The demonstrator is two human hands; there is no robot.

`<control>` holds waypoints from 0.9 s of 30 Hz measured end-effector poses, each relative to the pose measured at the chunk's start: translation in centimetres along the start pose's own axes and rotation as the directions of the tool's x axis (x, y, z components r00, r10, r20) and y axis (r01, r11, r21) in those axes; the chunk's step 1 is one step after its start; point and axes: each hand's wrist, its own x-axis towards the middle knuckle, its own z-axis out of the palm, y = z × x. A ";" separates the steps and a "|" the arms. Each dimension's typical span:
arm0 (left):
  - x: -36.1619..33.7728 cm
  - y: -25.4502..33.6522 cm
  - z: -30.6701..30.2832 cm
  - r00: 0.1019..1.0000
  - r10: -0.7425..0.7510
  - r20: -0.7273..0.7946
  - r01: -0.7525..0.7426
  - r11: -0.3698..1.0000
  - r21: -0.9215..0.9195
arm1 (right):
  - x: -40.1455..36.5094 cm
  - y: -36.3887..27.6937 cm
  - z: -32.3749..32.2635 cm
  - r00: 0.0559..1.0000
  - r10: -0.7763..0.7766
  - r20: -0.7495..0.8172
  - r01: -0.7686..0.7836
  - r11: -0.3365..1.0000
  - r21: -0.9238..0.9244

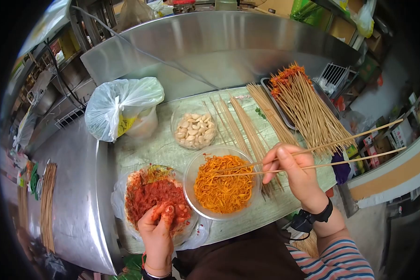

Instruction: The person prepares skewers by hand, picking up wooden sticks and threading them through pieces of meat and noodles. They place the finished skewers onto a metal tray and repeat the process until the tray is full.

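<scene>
Two long wooden sticks (354, 161) are held like chopsticks in my right hand (294, 170), their tips in orange shredded food (223, 186) in a clear round bowl (187, 184). My left hand (158, 231) is over a plastic-lined bowl of red chili paste (149, 196). Its fingers are smeared red and pressed together; whether something small is between them cannot be made out. Behind the orange food, a clear container holds peeled garlic cloves (194, 130). Loose bamboo skewers (247, 123) lie on the pale green board (165, 109).
A dark tray (270, 95) at the back right bears a heap of filled skewers (308, 109). A tied plastic bag (121, 105) stands at the back left. More skewers (48, 205) lie on the metal surface (79, 200) at left. A metal panel (219, 46) rises behind.
</scene>
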 end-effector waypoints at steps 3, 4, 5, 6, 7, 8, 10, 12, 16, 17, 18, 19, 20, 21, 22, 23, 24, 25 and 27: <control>-0.2 0.8 0.7 0.999 -0.002 0.054 0.005 0.998 -0.060 | -0.2 -0.6 -1.2 0.998 -0.035 -0.052 0.037 0.999 0.034; -0.2 0.8 0.9 0.998 0.003 0.057 0.000 0.998 -0.064 | -0.3 -0.8 -1.6 0.995 -0.058 -0.078 0.062 0.996 0.057; -0.1 0.6 0.9 0.997 0.037 0.073 -0.033 0.998 -0.056 | -0.3 -1.1 -1.9 0.991 -0.079 -0.105 0.088 0.993 0.081; -0.1 0.6 1.0 0.993 0.071 0.089 -0.067 0.997 -0.047 | -0.3 -1.5 -2.1 0.987 -0.103 -0.125 0.114 0.990 0.088; -0.1 0.7 1.2 0.993 0.076 0.090 -0.072 0.996 -0.048 | -0.2 -1.8 -2.2 0.986 -0.108 -0.125 0.120 0.989 0.087; -0.1 0.9 1.4 0.992 0.068 0.107 -0.064 0.997 -0.040 | -0.2 -2.0 -2.4 0.979 -0.138 -0.151 0.151 0.985 0.083; 0.0 1.1 1.8 0.991 0.060 0.123 -0.057 0.998 -0.030 | -0.2 -2.4 -2.5 0.970 -0.153 -0.186 0.171 0.982 0.085; 0.0 1.0 2.0 0.988 0.079 0.129 -0.070 0.995 -0.069 | -0.1 -2.2 -2.5 0.976 -0.143 -0.166 0.161 0.982 0.102; -0.6 1.0 2.2 0.988 0.065 0.139 -0.049 0.992 -0.118 | 0.2 -0.2 -1.4 0.999 0.052 -0.008 -0.051 0.998 0.033; -0.9 1.1 2.4 0.991 0.069 0.116 -0.054 0.991 -0.124 | 0.1 0.0 -1.5 0.999 0.052 -0.009 -0.052 0.998 0.033; -1.1 1.1 2.5 0.993 0.073 0.093 -0.061 0.990 -0.130 | 0.1 0.1 -1.5 0.997 0.073 0.008 -0.073 0.997 0.012; -1.1 1.0 2.2 0.993 0.073 0.092 -0.060 0.990 -0.130 | 0.1 0.2 -1.5 0.995 0.095 0.025 -0.095 0.995 -0.010; -1.0 0.8 1.8 0.992 0.076 0.097 -0.065 0.991 -0.117 | 0.1 -0.1 -1.6 0.995 0.097 0.027 -0.096 0.995 -0.010; -1.1 0.6 1.6 0.992 0.076 0.102 -0.066 0.992 -0.103 | -0.2 -0.5 -1.9 0.997 0.077 0.013 -0.077 0.997 0.009; -1.2 0.5 1.6 0.992 0.071 0.102 -0.060 0.993 -0.102 | -0.4 -0.8 -2.1 0.998 0.057 -0.005 -0.057 0.998 0.028; -1.1 0.6 1.7 0.992 0.089 0.091 -0.081 0.992 -0.092 | -0.3 -0.9 -2.0 0.998 0.057 -0.008 -0.057 0.998 0.027; -1.1 0.7 1.8 0.991 0.106 0.081 -0.100 0.992 -0.081 | -0.3 -0.9 -1.6 0.998 0.069 0.001 -0.069 0.997 0.021; -1.1 0.8 1.9 0.991 0.104 0.085 -0.097 0.992 -0.081 | -0.2 -0.9 -1.2 0.997 0.081 0.009 -0.082 0.997 0.016; -1.2 0.9 2.4 0.990 0.097 0.106 -0.090 0.994 -0.068 | 0.1 -0.1 -0.6 0.995 0.090 0.033 -0.091 0.996 0.015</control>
